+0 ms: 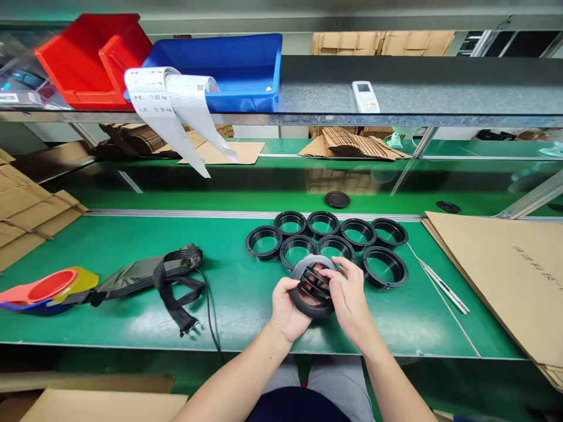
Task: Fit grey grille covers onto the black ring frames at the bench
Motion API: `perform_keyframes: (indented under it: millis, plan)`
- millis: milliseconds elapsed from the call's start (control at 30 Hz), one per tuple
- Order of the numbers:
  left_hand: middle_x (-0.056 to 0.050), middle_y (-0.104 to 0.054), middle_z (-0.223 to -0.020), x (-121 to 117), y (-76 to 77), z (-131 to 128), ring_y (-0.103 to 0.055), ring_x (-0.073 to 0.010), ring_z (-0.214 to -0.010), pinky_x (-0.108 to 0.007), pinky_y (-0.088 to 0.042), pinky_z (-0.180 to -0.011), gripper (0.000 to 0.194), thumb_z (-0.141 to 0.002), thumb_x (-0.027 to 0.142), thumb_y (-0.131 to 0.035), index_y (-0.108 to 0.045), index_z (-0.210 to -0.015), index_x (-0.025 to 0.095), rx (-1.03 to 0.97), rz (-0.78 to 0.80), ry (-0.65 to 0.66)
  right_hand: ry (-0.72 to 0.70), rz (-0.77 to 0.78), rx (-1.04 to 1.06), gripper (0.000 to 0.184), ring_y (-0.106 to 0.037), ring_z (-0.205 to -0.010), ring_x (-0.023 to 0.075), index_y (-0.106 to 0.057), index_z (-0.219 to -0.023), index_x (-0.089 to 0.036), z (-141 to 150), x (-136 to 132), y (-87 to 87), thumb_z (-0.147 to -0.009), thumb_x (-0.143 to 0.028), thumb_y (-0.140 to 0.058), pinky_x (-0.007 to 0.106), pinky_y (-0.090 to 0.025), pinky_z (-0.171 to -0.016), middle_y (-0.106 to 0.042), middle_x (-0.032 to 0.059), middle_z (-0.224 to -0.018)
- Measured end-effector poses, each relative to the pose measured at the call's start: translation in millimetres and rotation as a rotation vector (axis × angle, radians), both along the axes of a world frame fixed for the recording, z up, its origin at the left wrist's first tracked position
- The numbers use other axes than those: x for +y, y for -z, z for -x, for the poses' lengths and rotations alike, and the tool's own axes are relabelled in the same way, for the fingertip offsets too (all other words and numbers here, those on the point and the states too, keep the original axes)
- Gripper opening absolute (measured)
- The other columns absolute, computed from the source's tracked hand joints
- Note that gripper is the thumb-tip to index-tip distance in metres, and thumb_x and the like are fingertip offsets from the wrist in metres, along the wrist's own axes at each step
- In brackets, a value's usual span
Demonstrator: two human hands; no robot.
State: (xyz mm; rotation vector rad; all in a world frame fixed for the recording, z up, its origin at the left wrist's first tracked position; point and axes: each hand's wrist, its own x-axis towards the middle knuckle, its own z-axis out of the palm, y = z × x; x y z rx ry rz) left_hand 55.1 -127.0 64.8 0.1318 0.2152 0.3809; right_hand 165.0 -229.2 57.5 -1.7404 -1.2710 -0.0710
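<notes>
Just above the front of the green bench, I hold a black round air vent with curved slats across its opening. My left hand grips its left side and underside, thumb on the rim. Fingers of my right hand are bent round the right side, with fingertips at the slats inside the ring; exactly which part they pinch is partly hidden. Directly behind the vent, several black rings lie flat in a loose cluster. One nearby ring is partly covered by the vent.
On the green bench, a dark strap bag and coloured plastic pieces lie left. A white-handled knife and cardboard sheets lie right. The shelf above holds a red bin, a blue bin and a remote.
</notes>
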Motion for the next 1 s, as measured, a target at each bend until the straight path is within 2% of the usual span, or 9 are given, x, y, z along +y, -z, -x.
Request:
perform_keyframes:
  millis: [133,300,400,533,767,1000]
  plan:
    - [-0.014,-0.073,-0.108,-4,7.3,-3,-0.066,-0.0265,-0.102,-0.041,-0.045,-0.103,0.043,-0.077,0.023,-0.052,-0.069,-0.112,0.005,0.02,0.013,-0.053,-0.032,0.053,0.083,0.038,-0.035,-0.132,0.0285,-0.069,-0.11,-0.027,-7,5,2.4,-0.107,-0.04,-0.033,0.054,-0.04,-0.108,-0.044,0.0079,-0.136]
    - [-0.016,-0.072,-0.111,-2,14.3,-3,-0.065,-0.0295,-0.107,-0.045,-0.041,-0.108,0.049,-0.072,0.022,-0.051,-0.068,-0.115,0.004,-0.029,0.063,-0.03,-0.069,0.049,0.111,0.039,-0.036,-0.132,0.0288,-0.069,-0.113,-0.029,-7,6,0.6,-0.106,-0.043,-0.034,0.052,-0.039,-0.109,-0.047,0.0066,-0.138]
    - [-0.018,-0.07,-0.116,1,12.1,-3,-0.062,-0.0306,-0.114,-0.045,-0.039,-0.111,0.049,-0.075,0.025,-0.052,-0.067,-0.116,0.002,-0.047,0.097,-0.029,-0.094,0.001,0.251,0.04,-0.038,-0.134,0.0271,-0.069,-0.118,-0.031,-7,2,-2.3,-0.106,-0.046,-0.034,0.048,-0.039,-0.11,-0.045,0.0053,-0.142]
    - [-0.018,-0.068,-0.121,3,7.5,-4,-0.061,-0.0315,-0.117,-0.045,-0.039,-0.111,0.049,-0.078,0.028,-0.052,-0.066,-0.117,0.004,-0.03,0.112,-0.037,-0.046,-0.022,0.404,0.041,-0.042,-0.134,0.026,-0.071,-0.112,-0.03,-11,-2,-0.4,-0.105,-0.05,-0.036,0.046,-0.035,-0.113,-0.047,0.0065,-0.138]
    - [-0.017,-0.065,-0.127,3,5.9,-4,-0.057,-0.0327,-0.122,-0.048,-0.041,-0.108,0.05,-0.08,0.029,-0.051,-0.063,-0.123,0.006,-0.005,0.164,-0.04,-0.041,-0.013,0.497,0.041,-0.045,-0.131,0.0237,-0.071,-0.112,-0.029,-10,-5,5.9,-0.105,-0.051,-0.037,0.039,-0.035,-0.112,-0.049,0.0064,-0.137]
    - [-0.016,-0.068,-0.124,4,7.2,-3,-0.059,-0.032,-0.12,-0.049,-0.039,-0.11,0.045,-0.081,0.03,-0.052,-0.066,-0.118,0.008,0.006,0.178,-0.033,-0.035,-0.026,0.585,0.041,-0.046,-0.13,0.0241,-0.072,-0.111,-0.028,-8,-2,9.4,-0.104,-0.052,-0.039,0.04,-0.033,-0.114,-0.051,0.0066,-0.135]
